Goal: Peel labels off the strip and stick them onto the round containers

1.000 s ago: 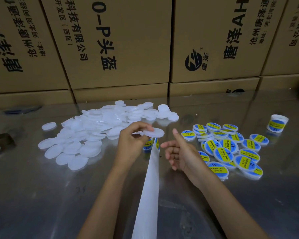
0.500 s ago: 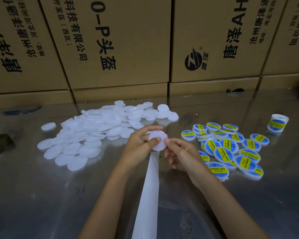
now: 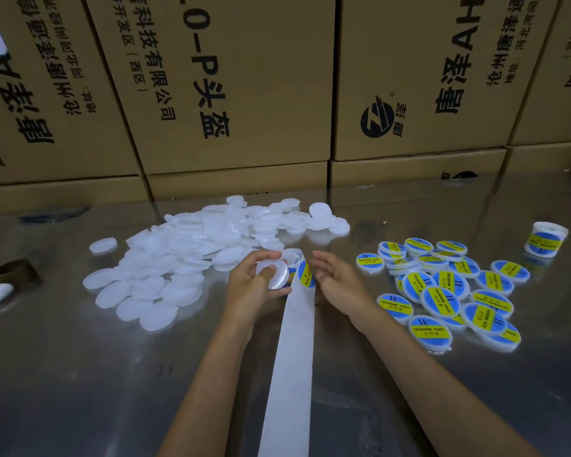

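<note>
Fingers point(image 3: 271, 257) round blank container point(image 3: 272, 274)

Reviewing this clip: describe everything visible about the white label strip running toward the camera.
The strip is a long, flat band of plain white backing paper, bare along its near length. It lies on the shiny table, running from the bottom edge of the view up between the forearms. At its far end it curls over, showing a blue and yellow label. The left hand, gripping a blank container, sits against that end; the right hand hovers beside it.
</note>
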{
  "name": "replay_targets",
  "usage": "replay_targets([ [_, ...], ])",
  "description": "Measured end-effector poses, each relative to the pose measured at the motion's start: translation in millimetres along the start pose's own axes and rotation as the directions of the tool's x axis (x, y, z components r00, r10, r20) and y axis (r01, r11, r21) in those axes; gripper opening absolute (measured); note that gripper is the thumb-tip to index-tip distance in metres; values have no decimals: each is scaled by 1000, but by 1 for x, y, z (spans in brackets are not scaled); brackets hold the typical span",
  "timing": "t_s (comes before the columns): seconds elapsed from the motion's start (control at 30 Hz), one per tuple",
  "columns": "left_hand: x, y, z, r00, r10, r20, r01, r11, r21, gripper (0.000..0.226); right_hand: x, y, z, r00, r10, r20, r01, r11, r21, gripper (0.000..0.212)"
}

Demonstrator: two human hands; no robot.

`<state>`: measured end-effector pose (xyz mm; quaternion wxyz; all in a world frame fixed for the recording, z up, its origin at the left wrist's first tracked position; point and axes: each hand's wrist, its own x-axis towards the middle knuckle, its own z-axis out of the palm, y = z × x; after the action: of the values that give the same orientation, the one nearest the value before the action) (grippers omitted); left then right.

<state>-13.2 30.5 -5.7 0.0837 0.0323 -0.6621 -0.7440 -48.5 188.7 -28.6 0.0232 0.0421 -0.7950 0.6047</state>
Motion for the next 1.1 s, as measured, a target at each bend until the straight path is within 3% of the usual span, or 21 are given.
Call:
replay_targets([
  [0.1, 3, -4, -3, 1000, 0, 7, 0, 1000, 11, 27, 5, 3, 9, 1000, -2, 25, 3, 1000, -24, 45],
  [0.27, 8, -8, -1, 998, 62, -10, -61, 996, 70, 32, 3, 9, 15, 992, -41, -117, 44, 999, 21, 21],
  [0.4, 9, -9, 2, 970, 235, -65, -226, 966, 123, 32, -5, 11, 15, 989, -58, -139, 61, 998, 20, 25],
  [0.5, 7, -8, 3, 956, 293, -7, -290, 949, 121, 33, -12, 11, 13, 987, -32, -155, 34, 999, 12, 30],
  [0.8, -2, -5, 14, 930, 236, 281, -266, 961, 74, 26, -28, 13, 11, 990, -39, -138, 41, 999, 11, 25],
  [1.1, 0, -8, 15, 947, 209, 244, -258, 947, 190, 30, -34, 21, 10, 976, -145, -161, 127, 985, -113, 26],
])
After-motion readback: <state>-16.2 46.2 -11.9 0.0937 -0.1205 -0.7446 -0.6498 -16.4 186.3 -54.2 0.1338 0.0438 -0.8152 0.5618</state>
